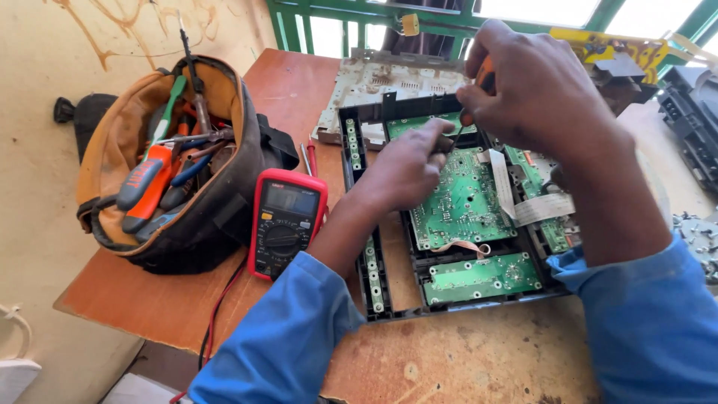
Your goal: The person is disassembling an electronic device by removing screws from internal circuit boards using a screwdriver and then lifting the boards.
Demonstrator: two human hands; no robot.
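1. Two hands are met over an opened black chassis [351,247] on a brown table [464,359]; inside it several green boards are laid, the largest board [458,198] in the middle.
2. A screwdriver [485,75] with an orange-and-black handle is gripped in the closed right hand [538,90]; its shaft is pointed down at the top of the board, and the tip is hidden between the fingers of both hands.
3. The left hand [404,168] is closed in a pinch at the screwdriver's lower end; whether anything is held there cannot be told.
4. White ribbon cables [523,202] are seen beside the board, partly covered by the right forearm.
5. A pale metal cover [374,86] is lain behind the chassis, its right part hidden by the hands.
6. A red multimeter [286,222] is set just left of the chassis, its leads run off the near table edge.
7. An open tool bag [187,172] is stood at the left edge, close to the wall.
8. Bare tabletop is left only along the near edge; at the right, black parts [692,120] are cut off by the frame.
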